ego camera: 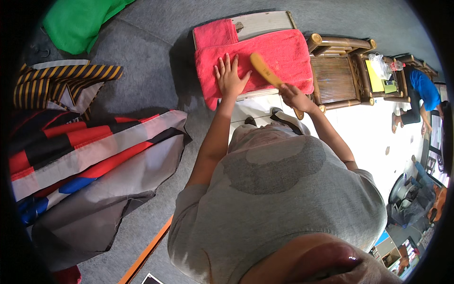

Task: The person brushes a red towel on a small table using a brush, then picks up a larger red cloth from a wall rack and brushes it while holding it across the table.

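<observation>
My left hand (pixel 230 77) presses flat on a red towel (pixel 280 49), fingers spread, with nothing in its grasp. The towel covers most of a pale, worn tabletop (pixel 266 26), and a folded part of it lies at the back left. In my right hand (pixel 298 98) is the grip of a long, curved yellow wooden tool (pixel 264 72), possibly a brush. Its broad end is slightly blurred and reaches over the towel, right of my left hand. The tool's underside is hidden, so I cannot tell whether it has bristles or touches the towel.
A bamboo chair (pixel 335 78) stands right of the towel. Beyond it a bamboo table (pixel 399 94) holds a plastic bag (pixel 378 66) and a bottle (pixel 397 65). Another person (pixel 424 87) bends at far right. Striped cloth (pixel 53 85) and red-black-white fabric (pixel 88 138) lie left.
</observation>
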A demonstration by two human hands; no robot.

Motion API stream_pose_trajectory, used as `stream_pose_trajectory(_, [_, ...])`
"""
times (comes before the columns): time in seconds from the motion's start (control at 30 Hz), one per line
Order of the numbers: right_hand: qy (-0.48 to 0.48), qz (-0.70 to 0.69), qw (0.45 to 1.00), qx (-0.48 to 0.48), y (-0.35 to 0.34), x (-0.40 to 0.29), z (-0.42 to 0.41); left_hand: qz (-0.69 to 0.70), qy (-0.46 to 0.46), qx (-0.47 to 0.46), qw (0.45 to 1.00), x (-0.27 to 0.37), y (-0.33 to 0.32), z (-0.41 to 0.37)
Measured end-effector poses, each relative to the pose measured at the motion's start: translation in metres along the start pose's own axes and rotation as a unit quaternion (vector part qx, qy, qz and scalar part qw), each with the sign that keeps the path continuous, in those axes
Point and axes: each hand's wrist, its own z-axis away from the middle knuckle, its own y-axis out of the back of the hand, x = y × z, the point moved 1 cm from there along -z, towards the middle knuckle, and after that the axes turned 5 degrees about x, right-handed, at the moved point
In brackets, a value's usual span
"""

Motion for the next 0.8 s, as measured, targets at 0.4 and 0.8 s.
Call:
stream_pose_trajectory(0.4, [0.086,-0.019,0.962,0.259,0.055,0.006,-0.054,0.005,0.002,-0.008,1.0,0.002,0.004,-0.001])
stream_pose_trajectory(0.8, [0.006,0.099,0.991,-0.093,-0.021,-0.03,-0.035,-0.06,-0.01,-0.037,0.997,-0.003,-0.003,0.001])
